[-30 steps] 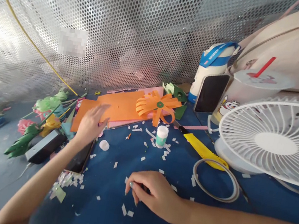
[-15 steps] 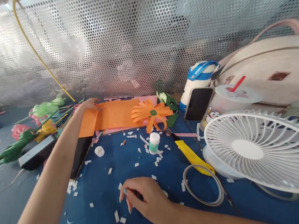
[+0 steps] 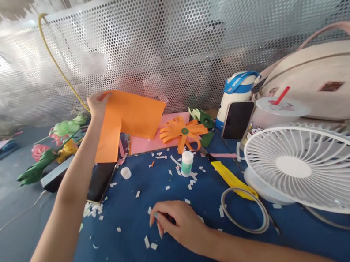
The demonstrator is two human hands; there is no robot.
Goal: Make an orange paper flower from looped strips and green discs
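Observation:
Pinched in my left hand (image 3: 98, 102) is an L-shaped sheet of orange paper (image 3: 134, 113), raised in front of the mesh. Its lower strip hangs down to a dark phone (image 3: 101, 181). Behind the sheet lies pink paper (image 3: 146, 144). My right hand (image 3: 176, 223) rests on the blue table with its fingers curled; what they hold, if anything, is hidden. An orange paper flower (image 3: 184, 131) with a green centre lies right of the sheet. Just in front of it stands a small white and green bottle (image 3: 186, 164), and a white cap (image 3: 126, 173) lies to its left.
A yellow cutter (image 3: 233, 181), a coiled cable (image 3: 241, 229) and a white fan (image 3: 310, 167) occupy the right. Behind stand a phone (image 3: 238, 119), a bottle (image 3: 235, 89), a cup (image 3: 276, 116) and a bag (image 3: 327, 80). Paper flowers (image 3: 59, 143) lie left; perforated metal (image 3: 148, 50) borders the back.
My left hand has lifted the orange sheet off the pink paper, up and slightly left. My right hand keeps its pose on the table. The whole view has shifted a little.

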